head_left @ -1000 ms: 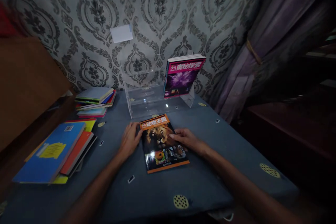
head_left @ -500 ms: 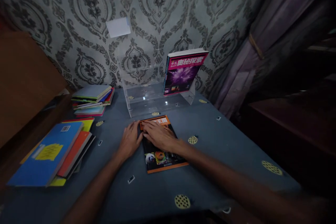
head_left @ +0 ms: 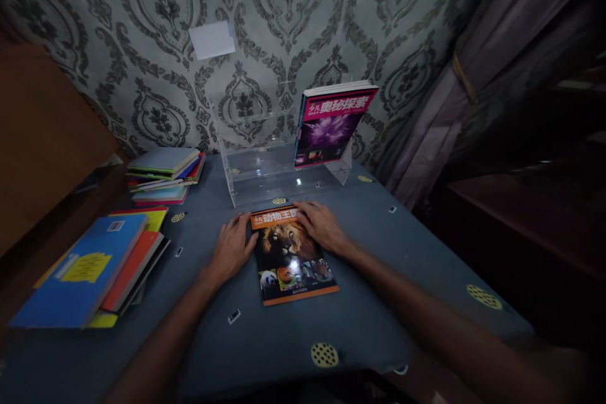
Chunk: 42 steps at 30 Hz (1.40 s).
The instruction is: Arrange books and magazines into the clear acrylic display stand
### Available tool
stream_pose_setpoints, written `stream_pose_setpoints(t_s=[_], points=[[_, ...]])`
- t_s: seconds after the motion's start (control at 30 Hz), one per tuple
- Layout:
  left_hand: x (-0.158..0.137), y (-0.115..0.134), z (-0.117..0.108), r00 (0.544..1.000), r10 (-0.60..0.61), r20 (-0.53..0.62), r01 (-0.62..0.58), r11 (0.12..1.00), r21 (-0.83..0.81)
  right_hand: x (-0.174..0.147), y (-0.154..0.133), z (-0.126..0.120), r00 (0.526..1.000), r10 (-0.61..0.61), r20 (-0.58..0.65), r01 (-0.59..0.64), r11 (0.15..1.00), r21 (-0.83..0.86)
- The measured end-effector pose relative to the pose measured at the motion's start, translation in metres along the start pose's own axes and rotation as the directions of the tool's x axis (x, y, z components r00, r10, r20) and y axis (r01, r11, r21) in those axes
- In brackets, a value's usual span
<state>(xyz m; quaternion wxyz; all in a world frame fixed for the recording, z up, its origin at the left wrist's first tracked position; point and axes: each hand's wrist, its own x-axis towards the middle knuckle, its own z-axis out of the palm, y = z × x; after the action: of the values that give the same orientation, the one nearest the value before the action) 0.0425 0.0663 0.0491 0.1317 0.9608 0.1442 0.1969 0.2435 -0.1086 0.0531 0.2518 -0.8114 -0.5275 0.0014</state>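
Observation:
An orange-edged book with a lion on its cover [head_left: 290,257] lies flat on the blue tablecloth [head_left: 379,278] in front of me. My left hand [head_left: 231,246] rests against the book's left edge, fingers spread on the cloth. My right hand [head_left: 320,225] lies on the book's upper right corner, fingers touching the orange title band. Behind the book stands a clear acrylic rack [head_left: 269,167], and a pink and purple book [head_left: 331,125] leans upright in its right end.
A stack of flat books [head_left: 163,175] sits at the back left. A blue book on top of orange and yellow ones [head_left: 88,268] lies at the near left. A curtain [head_left: 454,76] hangs at the right. Patterned wallpaper with a white note [head_left: 211,40] is behind.
My right hand went from the book's right edge across the cover to the left, then back to the upper right corner. The left hand stayed at the left edge.

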Motion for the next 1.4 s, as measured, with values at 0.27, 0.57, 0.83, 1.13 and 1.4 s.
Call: stream_pose_setpoints(t_s=[0.27,0.57,0.83,1.13,1.4], points=[[0.001,-0.003,0.001,1.0,0.007,-0.008,-0.007,0.999,-0.034,0.003,0.009,0.0,0.999,0.009,-0.036,-0.001,0.979,0.204],[0.007,-0.003,-0.005,0.994,0.106,0.031,-0.106,0.994,-0.01,0.011,0.021,-0.005,0.996,0.083,0.016,-0.081,0.883,0.462],[0.039,0.01,0.005,0.967,0.23,0.112,-0.212,0.966,-0.151,0.011,0.024,-0.007,0.997,0.075,0.023,-0.074,0.798,0.598],[0.077,0.04,0.038,0.923,0.36,0.133,-0.308,0.902,-0.302,0.011,0.032,-0.005,0.996,0.081,-0.028,-0.047,0.792,0.608],[0.078,0.045,0.036,0.922,0.346,0.172,-0.287,0.912,-0.292,0.013,0.036,-0.003,0.998,0.057,-0.022,-0.033,0.805,0.593]])
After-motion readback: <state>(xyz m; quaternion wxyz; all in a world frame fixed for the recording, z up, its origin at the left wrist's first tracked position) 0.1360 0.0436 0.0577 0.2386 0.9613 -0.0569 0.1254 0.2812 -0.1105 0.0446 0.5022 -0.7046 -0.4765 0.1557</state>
